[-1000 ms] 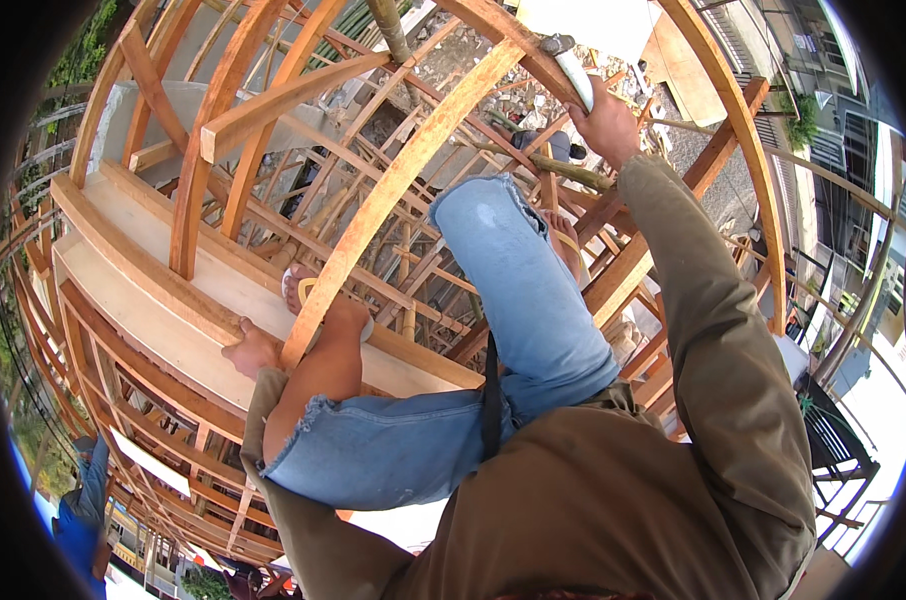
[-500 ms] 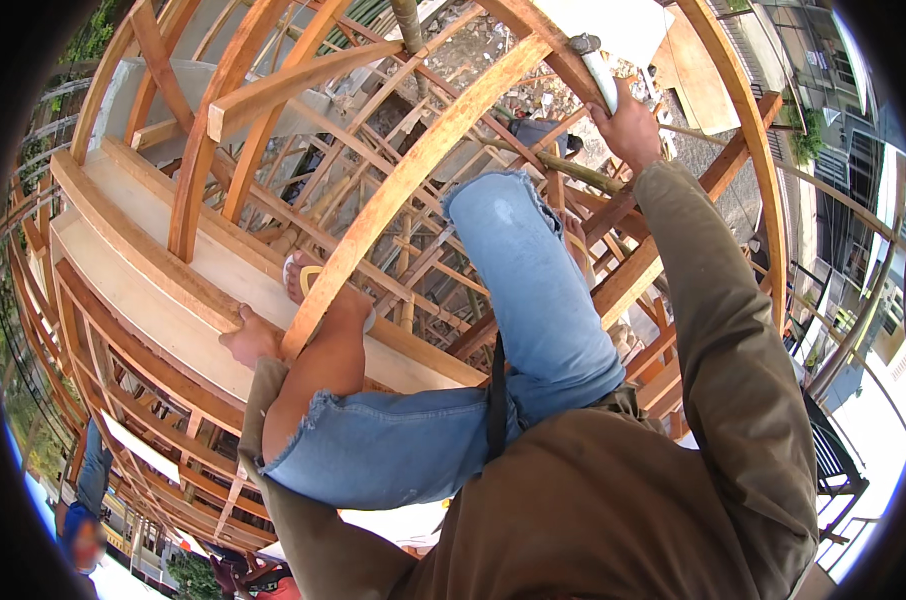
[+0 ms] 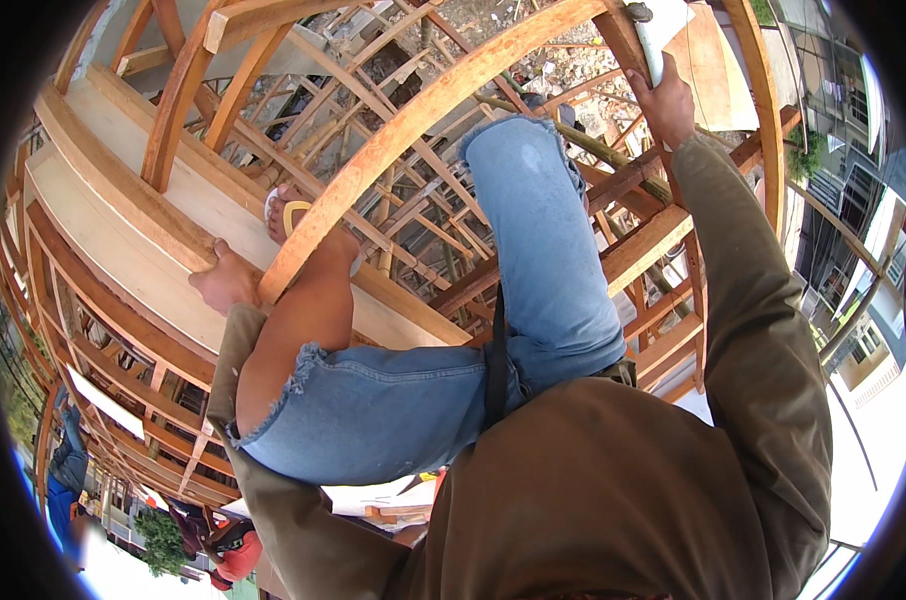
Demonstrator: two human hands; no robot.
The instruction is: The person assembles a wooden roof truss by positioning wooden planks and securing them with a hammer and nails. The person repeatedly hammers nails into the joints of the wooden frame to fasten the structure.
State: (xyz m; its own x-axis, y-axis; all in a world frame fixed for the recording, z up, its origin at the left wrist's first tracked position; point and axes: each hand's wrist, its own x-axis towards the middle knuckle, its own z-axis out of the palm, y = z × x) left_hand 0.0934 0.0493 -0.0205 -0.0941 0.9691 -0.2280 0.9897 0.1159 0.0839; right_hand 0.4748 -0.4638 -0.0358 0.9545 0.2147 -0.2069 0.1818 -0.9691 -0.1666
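Observation:
My right hand (image 3: 665, 105), at the upper right, is closed around the pale handle of a hammer (image 3: 650, 52). The hammer's dark head points away from me, and the hand lies against a brown upright timber (image 3: 621, 42). At the left, my left hand (image 3: 225, 280) grips the edge of a long wooden beam (image 3: 123, 195); some of its fingers are hidden. Right beside that hand is the lower end of a slanting timber (image 3: 393, 140), which rises across the view toward the hammer. My sandaled foot (image 3: 291, 210) stands on the pale ledge behind this timber.
Below me lies an open lattice of wooden and bamboo poles (image 3: 403, 215), with rubble-strewn ground (image 3: 493, 30) under it. Horizontal beams (image 3: 648, 248) cross on the right. A plywood sheet (image 3: 708, 65) is beyond my right hand. Other people (image 3: 235, 552) are at the lower left.
My view has shifted, so the frame, foot and left hand sit lower and further left. My right hand and the hammer appear higher and further right, with the hammer still held.

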